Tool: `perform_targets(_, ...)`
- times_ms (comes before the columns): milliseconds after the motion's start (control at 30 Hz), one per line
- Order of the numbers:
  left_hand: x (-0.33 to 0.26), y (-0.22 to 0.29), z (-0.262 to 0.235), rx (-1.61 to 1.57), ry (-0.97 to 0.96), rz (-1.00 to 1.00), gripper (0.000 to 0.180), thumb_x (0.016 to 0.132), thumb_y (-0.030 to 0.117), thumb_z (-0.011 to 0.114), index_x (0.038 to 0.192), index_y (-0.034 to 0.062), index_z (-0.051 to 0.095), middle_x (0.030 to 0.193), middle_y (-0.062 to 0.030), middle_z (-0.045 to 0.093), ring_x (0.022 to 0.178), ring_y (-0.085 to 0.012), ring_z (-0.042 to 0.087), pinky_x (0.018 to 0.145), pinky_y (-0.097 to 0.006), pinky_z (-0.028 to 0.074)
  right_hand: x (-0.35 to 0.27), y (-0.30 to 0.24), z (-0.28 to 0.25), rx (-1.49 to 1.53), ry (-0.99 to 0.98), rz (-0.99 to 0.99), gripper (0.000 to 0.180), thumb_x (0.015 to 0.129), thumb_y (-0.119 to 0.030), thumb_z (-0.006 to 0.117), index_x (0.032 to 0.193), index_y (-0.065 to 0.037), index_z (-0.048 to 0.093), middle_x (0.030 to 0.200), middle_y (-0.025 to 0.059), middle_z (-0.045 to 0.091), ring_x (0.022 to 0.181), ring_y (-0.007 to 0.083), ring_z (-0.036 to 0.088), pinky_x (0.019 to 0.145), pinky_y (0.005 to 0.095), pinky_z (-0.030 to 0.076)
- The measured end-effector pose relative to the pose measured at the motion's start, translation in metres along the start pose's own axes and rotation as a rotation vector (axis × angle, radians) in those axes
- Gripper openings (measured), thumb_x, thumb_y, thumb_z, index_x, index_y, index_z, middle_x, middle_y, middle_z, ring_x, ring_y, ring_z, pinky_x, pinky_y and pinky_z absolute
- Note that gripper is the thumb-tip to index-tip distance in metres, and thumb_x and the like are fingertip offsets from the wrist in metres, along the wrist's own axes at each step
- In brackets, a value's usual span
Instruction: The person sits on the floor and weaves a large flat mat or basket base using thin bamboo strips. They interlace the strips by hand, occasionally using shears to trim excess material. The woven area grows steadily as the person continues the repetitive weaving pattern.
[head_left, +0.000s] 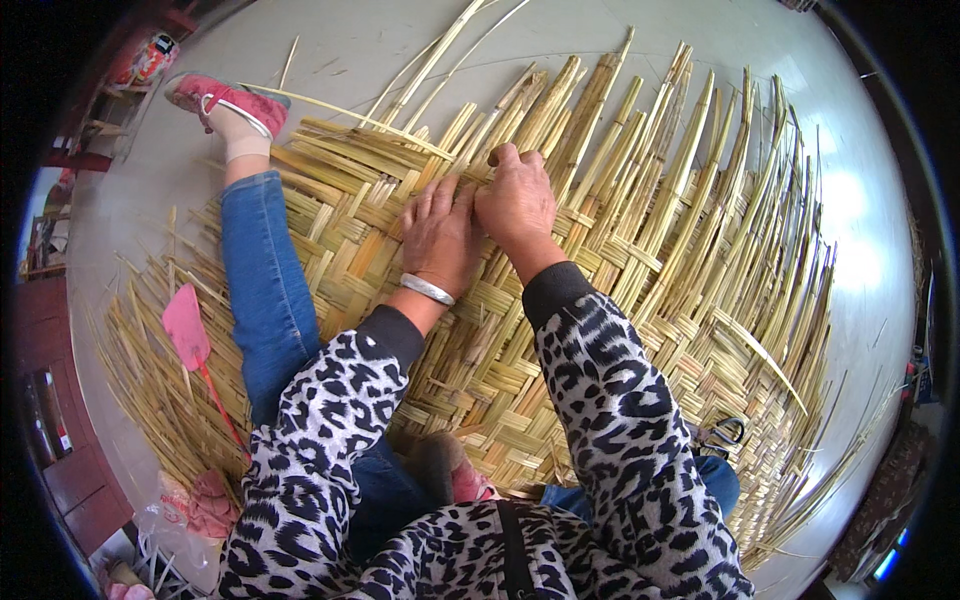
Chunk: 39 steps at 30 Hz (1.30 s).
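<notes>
A large woven mat of flat yellow reed strips (640, 300) lies on the pale floor, and I sit on it. My left hand (438, 232), with a silver bangle at the wrist, presses flat on the weave with fingers spread. My right hand (516, 198) sits just beside it, fingers curled down and pinching a reed strip (497, 168) at the edge of the woven part. Loose unwoven strips (560, 100) fan out beyond both hands. Both sleeves are leopard-patterned.
My left leg in blue jeans (262, 290) stretches across the mat, ending in a red shoe (228, 102). A pink fly swatter (188, 332) lies at the left on loose reeds. Scissors (725, 434) rest on the mat at the right. Dark wooden furniture (60, 440) borders the left.
</notes>
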<state>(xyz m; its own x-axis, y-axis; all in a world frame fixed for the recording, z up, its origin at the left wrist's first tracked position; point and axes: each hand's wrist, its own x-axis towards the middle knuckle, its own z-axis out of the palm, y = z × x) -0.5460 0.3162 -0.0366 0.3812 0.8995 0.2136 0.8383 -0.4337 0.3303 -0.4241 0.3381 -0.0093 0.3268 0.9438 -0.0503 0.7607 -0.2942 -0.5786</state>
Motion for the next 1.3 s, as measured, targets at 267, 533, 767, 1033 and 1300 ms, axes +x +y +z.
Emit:
perform_targets(267, 0.004, 0.008, 0.014, 0.177, -0.004, 0.048, 0.051, 0.093, 0.042, 0.052, 0.137, 0.0159, 0.049, 0.148, -0.0106, 0.038, 0.140, -0.0313, 0.030, 0.112, -0.059, 0.018, -0.029, 0.076, -0.039, 0.280, 0.046, -0.195, 0.033, 0.087, -0.009, 0.067, 0.117, 0.000, 0.057, 0.113, 0.0145, 0.057, 0.101, 0.0240, 0.063, 0.084, 0.0344, 0.055)
perform_targets(533, 0.017, 0.012, 0.011, 0.496, -0.150, 0.164, 0.048, 0.095, 0.045, 0.049, 0.133, 0.0176, 0.055, 0.148, -0.0059, 0.043, 0.143, -0.0280, 0.025, 0.112, -0.058, 0.020, -0.156, 0.253, -0.207, 0.744, 0.246, 0.471, 0.038, 0.095, -0.015, 0.060, 0.124, 0.009, 0.051, 0.116, 0.0170, 0.062, 0.104, 0.0228, 0.065, 0.089, 0.0341, 0.053)
perform_targets(767, 0.031, 0.109, -0.006, 0.270, -0.127, 0.417, 0.041, 0.091, 0.028, 0.062, 0.127, 0.0084, 0.059, 0.145, -0.0112, 0.044, 0.136, -0.0312, 0.037, 0.109, -0.050, 0.034, -0.218, 0.367, -0.274, 1.606, 0.580, 0.638, 0.034, 0.096, -0.023, 0.054, 0.119, 0.002, 0.048, 0.133, 0.0238, 0.050, 0.123, 0.0321, 0.050, 0.101, 0.0434, 0.045)
perform_targets(1033, 0.031, 0.323, 0.052, -0.204, -0.464, 0.857, 0.047, 0.091, 0.023, 0.061, 0.133, 0.0049, 0.051, 0.123, -0.0185, 0.060, 0.113, -0.0347, 0.058, 0.099, -0.041, 0.046, -0.198, 0.376, -0.278, 1.701, 0.746, 0.553, 0.038, 0.102, -0.041, 0.038, 0.102, -0.006, 0.055, 0.092, 0.0114, 0.062, 0.087, 0.0235, 0.057, 0.076, 0.0394, 0.048)
perform_targets(1300, 0.047, 0.367, 0.072, -0.246, -0.608, 0.651, 0.023, 0.083, 0.027, 0.070, 0.089, 0.0041, 0.072, 0.085, -0.0156, 0.067, 0.081, -0.0322, 0.065, 0.075, -0.041, 0.052, -0.159, 0.389, -0.297, 1.362, 0.521, 0.553, 0.051, 0.102, -0.048, 0.041, 0.109, 0.000, 0.057, 0.100, 0.0153, 0.067, 0.090, 0.0250, 0.068, 0.078, 0.0348, 0.058)
